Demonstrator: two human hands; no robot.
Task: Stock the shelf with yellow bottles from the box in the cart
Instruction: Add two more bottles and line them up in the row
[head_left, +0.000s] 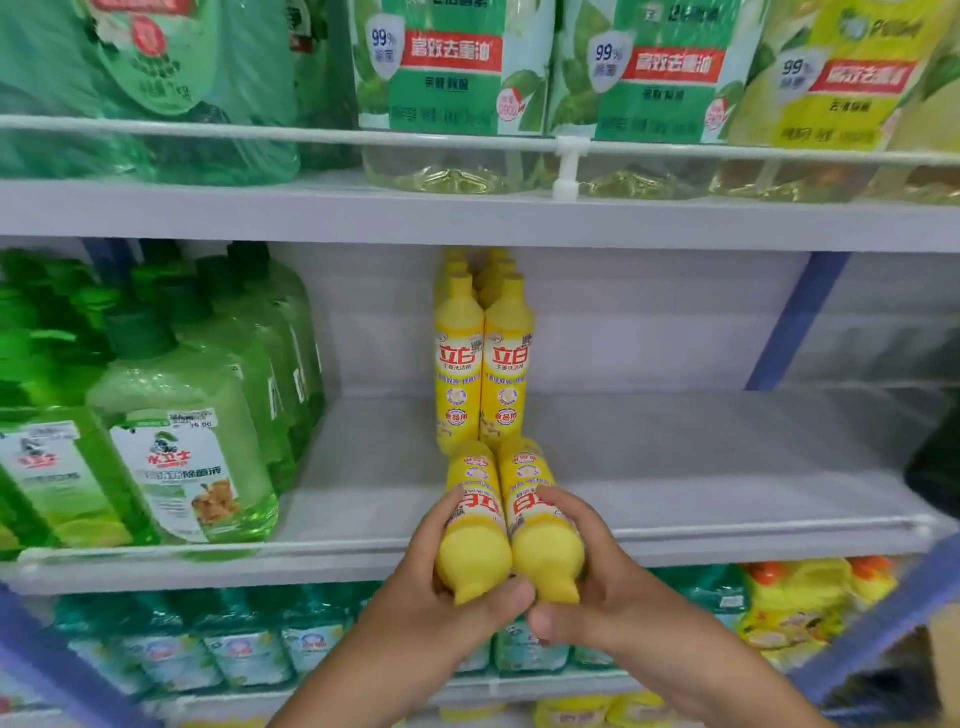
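Observation:
Two yellow bottles lie tilted side by side, caps toward me and bases toward the shelf. My left hand (441, 587) grips the left bottle (475, 525). My right hand (592, 587) grips the right bottle (540, 525). Their bases reach over the front rail of the middle shelf (701, 467), just before two rows of upright yellow bottles (483, 364) standing mid-shelf. The box and the cart are out of view.
Large green bottles (171, 415) fill the shelf's left part. A blue upright post (795, 322) stands at the right. Green and yellow refill pouches (452, 67) sit on the shelf above behind a white rail. Teal bottles (234, 644) line the shelf below.

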